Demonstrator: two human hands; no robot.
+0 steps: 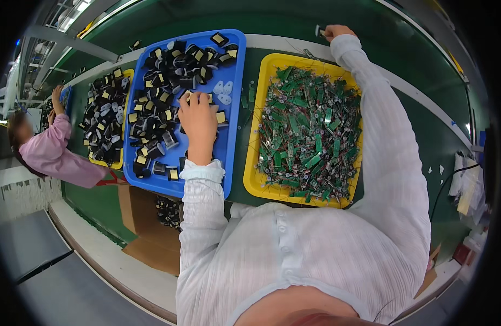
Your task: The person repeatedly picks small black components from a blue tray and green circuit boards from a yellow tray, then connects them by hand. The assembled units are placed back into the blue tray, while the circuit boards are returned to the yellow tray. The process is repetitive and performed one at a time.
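My left hand [198,124] reaches over a blue tray [235,70], its fingers curled down at a small black plastic part with a cream pad; the fingertips partly hide it. Many like black parts [163,98] lie heaped in this tray. Beside the hand sit several pale grey teardrop-shaped pieces [223,92]. At the far right, my right hand [339,31] is stretched beyond the yellow tray [250,176], its fingers closed on a small light-and-dark piece [319,31] too small to name. The yellow tray holds a heap of green circuit boards [315,136] with thin wires.
Another yellow tray [122,157] of black parts stands left of the blue one. Farther left, a person in a pink sleeve [52,136] works at the bench. An open cardboard box [147,239] with black parts sits below. Clear plastic bags [470,190] hang at the right.
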